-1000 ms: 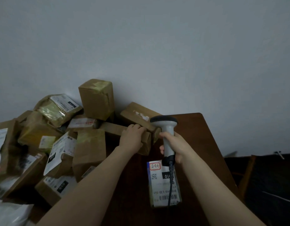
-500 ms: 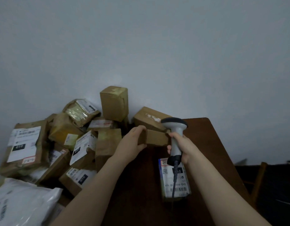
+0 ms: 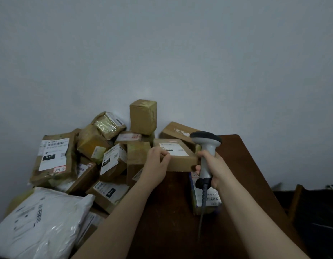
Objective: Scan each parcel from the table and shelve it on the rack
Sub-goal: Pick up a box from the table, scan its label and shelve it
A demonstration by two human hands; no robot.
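Left hand (image 3: 158, 163) has its fingers (image 3: 164, 153) clamped over the corner of the flat brown cardboard box (image 3: 180, 161), just flipped so its white label (image 3: 174, 148) faces up, looks ready for scanning. Box lies just left of the grey handheld scanner (image 3: 205, 144), long axis pointing at it. Right hand (image 3: 213, 167) grips the scanner handle over the dark wooden counter (image 3: 234, 152).

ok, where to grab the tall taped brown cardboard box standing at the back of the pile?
Pinch the tall brown cardboard box across its side faces near the top, from above-front: it stands upright, top clear, wall behind, parcels crowding its base.
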